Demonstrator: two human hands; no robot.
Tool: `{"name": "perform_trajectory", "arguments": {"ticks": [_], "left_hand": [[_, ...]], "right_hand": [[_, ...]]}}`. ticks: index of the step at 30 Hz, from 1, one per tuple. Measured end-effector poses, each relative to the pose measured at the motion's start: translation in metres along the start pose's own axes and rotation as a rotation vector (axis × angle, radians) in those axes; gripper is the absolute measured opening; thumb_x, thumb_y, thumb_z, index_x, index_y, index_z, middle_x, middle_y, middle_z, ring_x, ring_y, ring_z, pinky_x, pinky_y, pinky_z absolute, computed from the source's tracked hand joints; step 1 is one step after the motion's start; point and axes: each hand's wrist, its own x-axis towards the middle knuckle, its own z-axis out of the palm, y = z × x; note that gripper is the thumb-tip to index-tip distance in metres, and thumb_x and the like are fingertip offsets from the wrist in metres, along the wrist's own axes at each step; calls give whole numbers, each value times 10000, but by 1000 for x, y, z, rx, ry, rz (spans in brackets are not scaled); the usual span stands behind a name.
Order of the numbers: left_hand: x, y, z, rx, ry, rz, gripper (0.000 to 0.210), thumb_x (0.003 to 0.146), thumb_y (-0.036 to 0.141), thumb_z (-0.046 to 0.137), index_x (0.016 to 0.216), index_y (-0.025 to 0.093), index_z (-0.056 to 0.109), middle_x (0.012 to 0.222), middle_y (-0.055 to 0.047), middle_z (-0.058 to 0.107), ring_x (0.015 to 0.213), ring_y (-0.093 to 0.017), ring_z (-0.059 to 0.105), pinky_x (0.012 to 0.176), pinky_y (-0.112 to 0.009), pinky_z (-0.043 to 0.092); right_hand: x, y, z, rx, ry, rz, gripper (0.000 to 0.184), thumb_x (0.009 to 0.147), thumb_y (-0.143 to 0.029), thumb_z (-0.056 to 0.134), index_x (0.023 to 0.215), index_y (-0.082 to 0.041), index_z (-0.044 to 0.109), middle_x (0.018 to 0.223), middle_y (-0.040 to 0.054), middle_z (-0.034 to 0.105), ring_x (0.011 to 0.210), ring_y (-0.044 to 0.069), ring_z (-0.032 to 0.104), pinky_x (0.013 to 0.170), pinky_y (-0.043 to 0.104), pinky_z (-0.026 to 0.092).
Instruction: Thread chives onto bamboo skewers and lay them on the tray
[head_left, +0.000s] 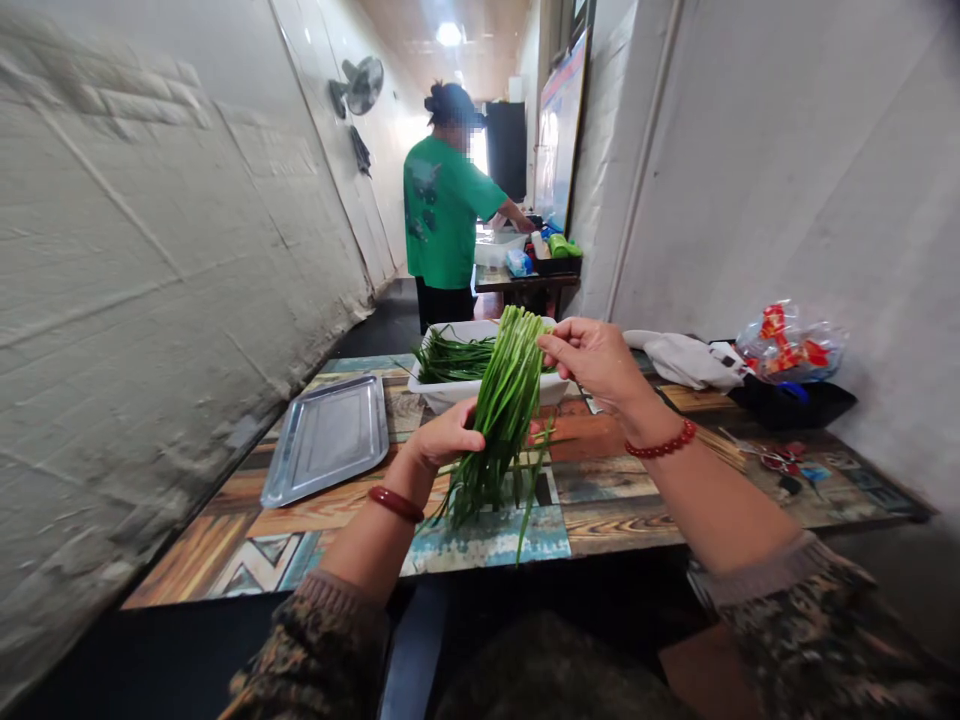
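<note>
my left hand [452,432] clasps green stalks [506,400], my right hand [596,362] at their pale ends, near a white tub [442,396] of greens [459,358].

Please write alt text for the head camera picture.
The left hand holds long green stalks over a table, the right hand at their upper ends. Behind are a white tub of greens and a person in a green shirt.

Wood-patterned table [622,520] — metal tray [328,440], white tub [442,399].

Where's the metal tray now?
In the head view, the metal tray lies at left on the table, left of the white basin and left hand.
</note>
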Motion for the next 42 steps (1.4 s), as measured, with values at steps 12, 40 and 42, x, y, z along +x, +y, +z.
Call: {"name": "perform_trajectory", "arguments": {"ticks": [12,40,42], "left_hand": [[-95,-25,-4,-10,428,-174,375,712,313,749,969,119,556,820,-74,683,589,-114,606,555,-217,465],[-252,-18,-65,466,682,-609,452,721,395,664,1066,111,598,867,-48,666,594,-125,556,542,-227,444],[-262,-15,-62,413,744,-562,420,737,404,666,1033,115,594,865,-49,662,572,-108,549,522,-212,430]], "right_hand": [[14,45,47,82,-122,182,296,699,-403,719,753,-133,610,625,-1,621,466,54,510,362,134,322],[-40,131,186,263,-590,530,357,709,-68,505,1031,-166,623,954,34,648,504,38,506,343,109,339],[-38,132,200,281,-595,549,378,712,-50,509,1057,-159,618,927,34,659,502,40,513,345,109,346]]}}
